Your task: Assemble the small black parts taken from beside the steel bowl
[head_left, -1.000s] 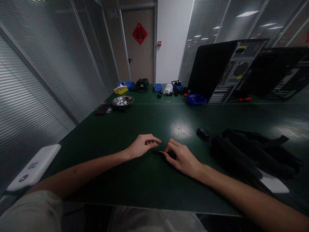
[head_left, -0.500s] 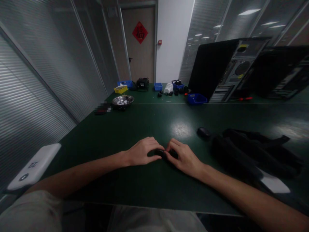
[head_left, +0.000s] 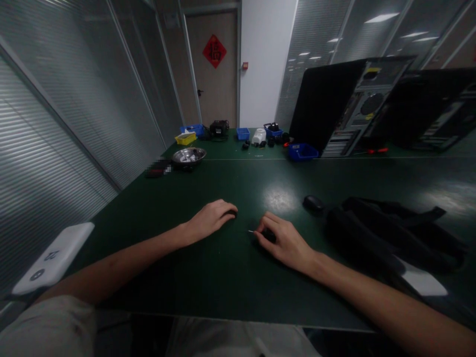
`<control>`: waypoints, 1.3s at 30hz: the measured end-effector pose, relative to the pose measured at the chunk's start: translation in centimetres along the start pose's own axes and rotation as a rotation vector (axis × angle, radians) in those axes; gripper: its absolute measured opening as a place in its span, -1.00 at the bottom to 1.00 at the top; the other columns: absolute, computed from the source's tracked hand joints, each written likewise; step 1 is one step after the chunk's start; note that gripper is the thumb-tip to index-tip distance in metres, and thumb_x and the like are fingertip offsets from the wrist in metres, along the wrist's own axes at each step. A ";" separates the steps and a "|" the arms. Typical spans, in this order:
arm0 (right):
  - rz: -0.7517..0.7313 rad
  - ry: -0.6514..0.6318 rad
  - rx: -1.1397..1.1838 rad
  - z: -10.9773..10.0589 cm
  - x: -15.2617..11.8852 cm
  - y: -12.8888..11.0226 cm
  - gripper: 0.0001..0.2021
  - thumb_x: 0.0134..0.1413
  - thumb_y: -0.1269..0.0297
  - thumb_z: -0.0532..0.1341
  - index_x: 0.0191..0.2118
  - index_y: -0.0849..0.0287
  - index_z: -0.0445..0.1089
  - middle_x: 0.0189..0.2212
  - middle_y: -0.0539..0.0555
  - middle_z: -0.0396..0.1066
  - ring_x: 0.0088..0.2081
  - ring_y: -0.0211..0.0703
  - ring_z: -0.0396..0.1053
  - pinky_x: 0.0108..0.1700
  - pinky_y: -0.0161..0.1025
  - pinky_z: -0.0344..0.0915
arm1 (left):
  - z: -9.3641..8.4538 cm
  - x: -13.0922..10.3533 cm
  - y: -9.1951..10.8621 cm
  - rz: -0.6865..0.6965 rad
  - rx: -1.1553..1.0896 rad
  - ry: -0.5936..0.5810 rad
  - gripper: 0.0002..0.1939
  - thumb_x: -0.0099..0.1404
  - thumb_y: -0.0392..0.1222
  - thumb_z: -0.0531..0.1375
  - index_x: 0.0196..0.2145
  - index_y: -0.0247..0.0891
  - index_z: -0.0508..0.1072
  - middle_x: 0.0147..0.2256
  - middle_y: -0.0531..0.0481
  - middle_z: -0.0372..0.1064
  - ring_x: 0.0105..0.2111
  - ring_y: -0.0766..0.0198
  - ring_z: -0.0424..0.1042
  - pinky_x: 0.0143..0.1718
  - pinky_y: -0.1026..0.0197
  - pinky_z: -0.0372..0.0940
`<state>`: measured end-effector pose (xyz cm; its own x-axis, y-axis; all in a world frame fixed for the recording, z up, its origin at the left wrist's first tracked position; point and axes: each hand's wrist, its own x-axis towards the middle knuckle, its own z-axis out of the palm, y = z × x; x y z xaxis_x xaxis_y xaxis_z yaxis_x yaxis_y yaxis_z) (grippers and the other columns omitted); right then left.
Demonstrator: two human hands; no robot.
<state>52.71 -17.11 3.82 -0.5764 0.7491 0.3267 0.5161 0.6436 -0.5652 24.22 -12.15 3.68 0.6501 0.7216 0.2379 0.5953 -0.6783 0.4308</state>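
Over the green table, my left hand curls its fingers and thumb around a small black object, mostly covered by the fingers. To its right and slightly nearer, my right hand pinches a small dark object with a thin pale tip pointing left. Its other end lies hidden in the palm, so the exact kind does not show. A gap of bare table separates the two hands. Beyond my right hand lies a black computer mouse.
A black bag lies on the right. A white device sits at the left edge. Farther back are a metal bowl, a blue bin, a yellow tray and a computer tower.
My hands were together on one dark object. My left hand has pulled away to the left and farther back with a black piece; a thin pale tip now shows at my right fingers.
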 end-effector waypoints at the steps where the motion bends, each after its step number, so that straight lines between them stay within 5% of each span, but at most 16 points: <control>1: 0.000 -0.003 0.000 0.0 0.0 0.0 -0.89 0.36 0.29 0.18 -0.25 0.13 0.37 -0.25 0.05 0.37 -0.34 -0.21 0.35 -0.31 -0.25 0.29 | -0.5 0.0 -1.4 -0.042 0.033 0.020 -0.68 0.54 -0.16 0.10 0.16 -0.19 0.44 0.07 -0.11 0.42 0.03 0.15 0.43 0.06 0.09 0.34; 8: 0.008 -0.003 0.004 -0.1 -0.1 0.3 -0.92 0.35 0.31 0.20 -0.24 0.13 0.39 -0.24 0.04 0.37 -0.33 -0.21 0.37 -0.29 -0.25 0.29 | -5.4 -1.3 -12.4 -0.430 0.352 0.100 -0.63 0.50 -0.21 0.09 0.20 -0.27 0.41 0.12 -0.18 0.40 0.07 0.06 0.40 0.08 0.07 0.31; 13: 0.004 -0.013 0.009 -0.1 -0.1 0.1 -0.91 0.35 0.31 0.20 -0.24 0.13 0.40 -0.26 0.04 0.37 -0.34 -0.22 0.36 -0.29 -0.25 0.29 | -7.9 -3.4 -16.5 -0.672 0.488 0.203 -0.65 0.40 -0.32 0.08 0.07 -0.45 0.47 0.06 -0.37 0.40 0.07 -0.11 0.39 0.11 -0.04 0.28; 24: 0.001 -0.014 0.010 -0.4 -0.2 -0.1 -0.91 0.36 0.28 0.20 -0.23 0.13 0.39 -0.24 0.04 0.36 -0.35 -0.23 0.35 -0.33 -0.26 0.27 | -12.7 -9.0 -20.7 -0.873 0.454 0.407 -0.68 0.39 -0.20 0.14 0.00 -0.37 0.54 -0.03 -0.21 0.53 -0.02 0.02 0.49 0.07 0.07 0.34; 39: 0.009 -0.021 0.021 -0.3 -0.2 0.2 -0.92 0.35 0.30 0.21 -0.22 0.12 0.40 -0.24 0.02 0.35 -0.33 -0.23 0.36 -0.32 -0.26 0.27 | -12.2 -10.4 -23.3 -0.804 0.516 0.458 -0.67 0.42 -0.25 0.05 -0.01 -0.35 0.55 0.05 -0.20 0.48 0.07 0.00 0.41 0.23 0.00 0.21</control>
<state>53.07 -17.08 3.85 -0.5848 0.7513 0.3057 0.5083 0.6331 -0.5837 -2.17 -2.09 1.80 -0.2000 0.8950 0.3988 0.9697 0.1227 0.2110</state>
